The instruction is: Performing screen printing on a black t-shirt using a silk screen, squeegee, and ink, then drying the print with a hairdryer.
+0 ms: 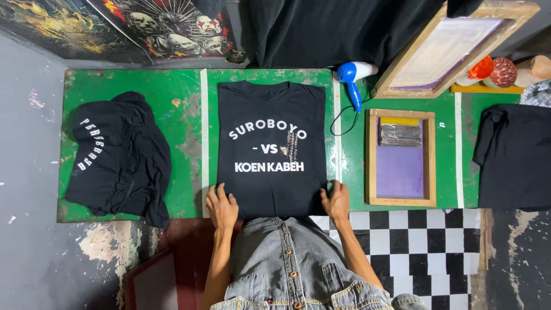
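Both hands, left hand [221, 208] and right hand [337, 201], press flat on the hem of a black printed T-shirt [270, 149] spread on the green desk [189, 115].

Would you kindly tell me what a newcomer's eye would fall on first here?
First the black printed T-shirt spread flat mid-table, the left hand and right hand pressing its near corners. Then the blue hair dryer at the far edge, and the wooden screen frame with purple mesh to the right.

Head camera looks straight down, near table [189, 115]
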